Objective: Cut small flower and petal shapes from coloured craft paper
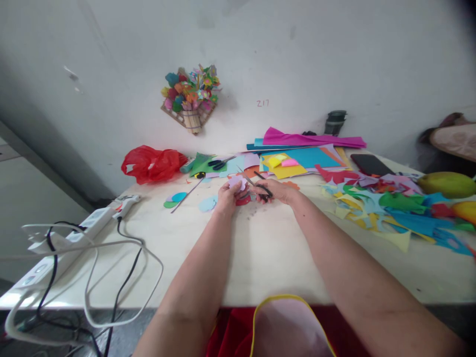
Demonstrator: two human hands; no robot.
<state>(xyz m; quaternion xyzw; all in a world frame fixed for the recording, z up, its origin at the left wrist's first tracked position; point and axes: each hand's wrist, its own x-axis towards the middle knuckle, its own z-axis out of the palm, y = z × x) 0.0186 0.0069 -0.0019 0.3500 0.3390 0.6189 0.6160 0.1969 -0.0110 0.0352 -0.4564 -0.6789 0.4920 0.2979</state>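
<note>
My left hand (226,197) is closed on a small pale lilac paper shape (238,183), held just above the table (260,248). A red paper piece (243,201) lies right under it. My right hand (277,191) grips black-handled scissors (258,186), whose blades point left toward the lilac paper. Both hands meet at the middle of the table, far from me.
Coloured paper sheets (297,161) are stacked at the back, scraps (390,210) spread to the right. A second pair of scissors (219,162), a red plastic bag (152,163), a phone (370,163), mangoes (448,184) and a power strip with cables (78,233) are around. A paper-flower basket (191,96) hangs on the wall.
</note>
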